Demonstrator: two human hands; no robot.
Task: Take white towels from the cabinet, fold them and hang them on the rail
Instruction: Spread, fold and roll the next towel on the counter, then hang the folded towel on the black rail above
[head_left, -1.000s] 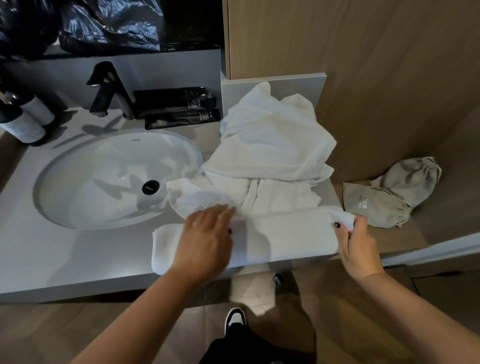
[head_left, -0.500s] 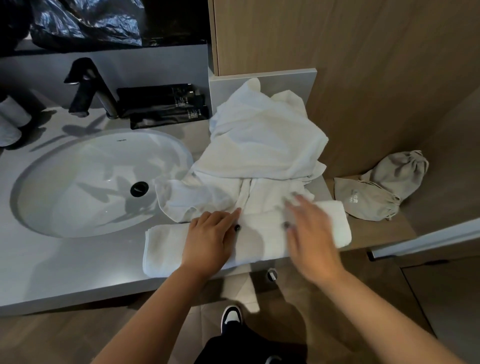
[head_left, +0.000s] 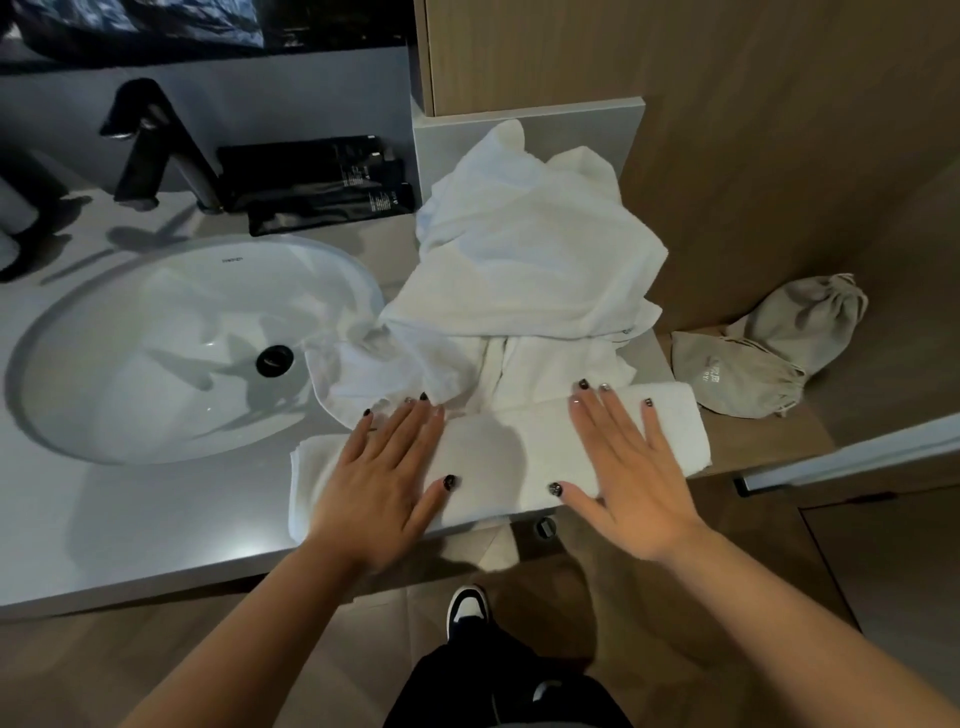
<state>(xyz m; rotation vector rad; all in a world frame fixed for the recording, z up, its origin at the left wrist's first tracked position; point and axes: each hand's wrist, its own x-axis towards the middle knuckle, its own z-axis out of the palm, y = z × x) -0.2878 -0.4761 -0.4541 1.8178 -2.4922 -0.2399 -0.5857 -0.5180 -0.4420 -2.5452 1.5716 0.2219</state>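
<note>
Left hand (head_left: 379, 483) and right hand (head_left: 626, 467) flat, fingers straight, pressing folded white towel (head_left: 498, 452) at front edge of counter (head_left: 130, 540); crumpled white towels (head_left: 524, 260) heaped just behind; sink (head_left: 156, 338), black faucet (head_left: 156, 145) beyond

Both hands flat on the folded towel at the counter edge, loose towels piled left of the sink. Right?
Not quite. The head view shows the loose towels piled right of the sink. Left hand and right hand do lie flat on the folded towel.
</note>
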